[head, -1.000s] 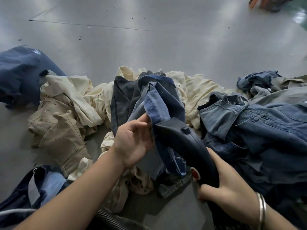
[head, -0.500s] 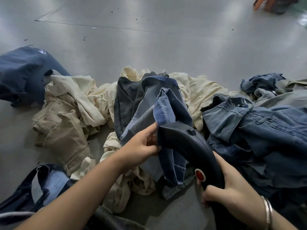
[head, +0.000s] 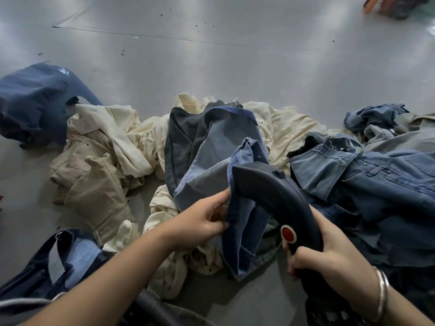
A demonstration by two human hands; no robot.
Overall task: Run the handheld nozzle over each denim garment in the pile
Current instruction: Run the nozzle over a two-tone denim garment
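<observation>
My left hand [head: 207, 220] pinches the blue jeans [head: 240, 184] by a folded edge | right hand [head: 329, 262] wrapped round the nozzle [head: 270, 191], its head against the cloth | jeans lifted mid-pile on the floor [head: 211, 67] | looks limp, fairly heavy, likely sags; I'd grip seams or hems to keep it taut.

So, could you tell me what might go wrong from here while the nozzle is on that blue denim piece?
1. The left hand pinches the blue denim garment right beside the head of the handheld nozzle, so its fingers could get caught or hit.
2. The garment hangs in folds, so inner layers may be missed.
3. The ribbed hose trails under the left forearm and could snag on the cream garments as the right hand moves the nozzle.
</observation>
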